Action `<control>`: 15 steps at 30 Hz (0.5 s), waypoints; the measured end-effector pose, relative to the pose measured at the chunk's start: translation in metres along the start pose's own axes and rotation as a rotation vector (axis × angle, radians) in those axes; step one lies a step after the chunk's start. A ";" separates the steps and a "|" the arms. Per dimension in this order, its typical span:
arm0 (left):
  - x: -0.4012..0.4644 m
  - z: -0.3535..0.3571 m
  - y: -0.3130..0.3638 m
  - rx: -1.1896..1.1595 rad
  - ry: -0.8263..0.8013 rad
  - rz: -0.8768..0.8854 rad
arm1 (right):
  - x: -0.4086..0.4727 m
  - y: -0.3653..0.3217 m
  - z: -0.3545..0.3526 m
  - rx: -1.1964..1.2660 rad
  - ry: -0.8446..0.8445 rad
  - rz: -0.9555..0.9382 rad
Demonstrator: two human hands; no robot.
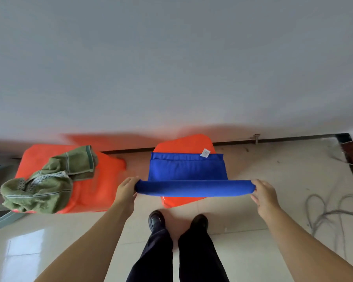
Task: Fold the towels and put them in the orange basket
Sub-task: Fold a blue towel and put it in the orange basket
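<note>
Both arms outstretched, left hand (126,190) and right hand (262,193) pinching the folded blue towel's (186,171) near corners, stretched taut above an orange basket (183,144).

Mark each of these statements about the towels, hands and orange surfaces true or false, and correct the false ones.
1. Both hands hold the blue towel by its near fold. True: left hand, right hand.
2. The green towel is neatly folded. False: it lies crumpled.
3. The green towel rests on the left orange surface. True.
4. The blue towel's white tag is at its near edge. False: it is at the far edge.
5. A hand touches the green towel. False: neither does.
</note>
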State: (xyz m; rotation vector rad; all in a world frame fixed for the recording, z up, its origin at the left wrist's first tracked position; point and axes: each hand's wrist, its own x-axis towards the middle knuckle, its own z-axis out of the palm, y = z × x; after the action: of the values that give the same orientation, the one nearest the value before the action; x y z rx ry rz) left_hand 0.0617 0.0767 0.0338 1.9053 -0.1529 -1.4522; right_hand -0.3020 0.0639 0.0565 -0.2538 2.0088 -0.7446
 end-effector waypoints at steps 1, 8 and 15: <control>0.005 -0.001 -0.008 0.016 -0.006 0.000 | 0.005 0.008 0.002 -0.008 0.000 0.012; 0.068 0.027 -0.011 0.035 0.020 -0.013 | 0.066 0.012 0.039 -0.066 -0.041 0.017; 0.157 0.071 0.001 0.086 0.088 0.006 | 0.150 -0.004 0.098 -0.154 -0.050 -0.033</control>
State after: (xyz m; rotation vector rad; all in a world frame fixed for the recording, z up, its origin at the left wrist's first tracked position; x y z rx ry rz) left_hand 0.0562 -0.0353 -0.0970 2.0331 -0.1818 -1.3748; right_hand -0.3001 -0.0473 -0.0842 -0.3928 2.0210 -0.5987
